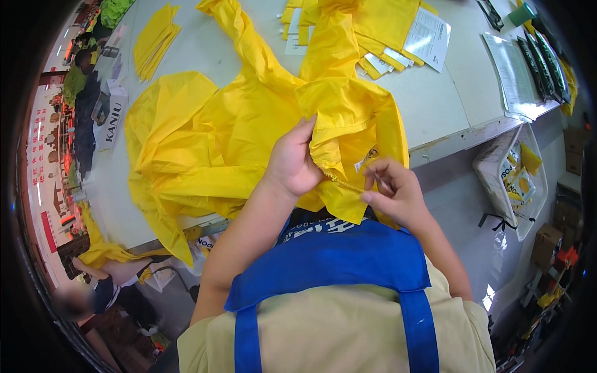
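A yellow jacket of thin, shiny fabric is spread in folds over the table, two sleeves reaching toward the far side and its near edge hanging over my lap. My left hand grips a bunched part of it, the thumb on top. From there a narrow yellow zipper with a toothed edge runs to the right. My right hand pinches near the zipper's right end, fingers closed. Something small and shiny shows between those fingers, too little to name. A white label sits inside the jacket near that hand.
Folded yellow pieces lie at the far left of the white table, with more yellow pieces and paper sheets at the far middle. Dark packets lie far right. A white basket stands below the right edge. Another person works at left.
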The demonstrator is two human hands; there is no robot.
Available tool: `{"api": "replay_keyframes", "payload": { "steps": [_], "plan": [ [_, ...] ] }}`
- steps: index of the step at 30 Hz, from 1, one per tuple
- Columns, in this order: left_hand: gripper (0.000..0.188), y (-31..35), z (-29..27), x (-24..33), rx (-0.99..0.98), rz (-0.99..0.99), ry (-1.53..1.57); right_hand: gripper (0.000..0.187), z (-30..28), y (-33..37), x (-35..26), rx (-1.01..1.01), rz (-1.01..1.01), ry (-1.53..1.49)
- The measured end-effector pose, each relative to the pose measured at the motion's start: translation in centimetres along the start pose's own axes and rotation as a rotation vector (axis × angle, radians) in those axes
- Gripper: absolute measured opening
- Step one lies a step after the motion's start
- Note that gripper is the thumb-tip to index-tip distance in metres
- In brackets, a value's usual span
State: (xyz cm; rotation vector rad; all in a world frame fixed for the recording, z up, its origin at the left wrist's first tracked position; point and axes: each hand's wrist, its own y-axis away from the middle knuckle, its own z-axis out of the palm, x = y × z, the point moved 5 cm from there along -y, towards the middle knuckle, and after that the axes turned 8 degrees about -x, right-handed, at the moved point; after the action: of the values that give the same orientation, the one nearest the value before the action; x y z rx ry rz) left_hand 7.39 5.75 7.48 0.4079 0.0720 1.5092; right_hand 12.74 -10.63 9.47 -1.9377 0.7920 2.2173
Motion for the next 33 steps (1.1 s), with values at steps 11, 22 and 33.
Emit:
{"api": "replay_keyframes", "payload": {
  "steps": [11,22,33],
  "plan": [
    [0.037,0.7,0.7,-0.1,0.126,0.077,-0.057,0.022,2.0,-1.1,-3.7,-0.044,-0.494,0.376],
    [0.037,0.7,0.4,-0.4,0.093,-0.035,-0.04,0.031,-1.4,-3.4,-3.8,-0.002,-0.519,0.553],
    [0.035,0.5,0.3,-0.5,0.096,-0.037,-0.031,0.026,-1.2,-4.0,-3.9,-0.04,-0.503,0.525]
  ]
}}
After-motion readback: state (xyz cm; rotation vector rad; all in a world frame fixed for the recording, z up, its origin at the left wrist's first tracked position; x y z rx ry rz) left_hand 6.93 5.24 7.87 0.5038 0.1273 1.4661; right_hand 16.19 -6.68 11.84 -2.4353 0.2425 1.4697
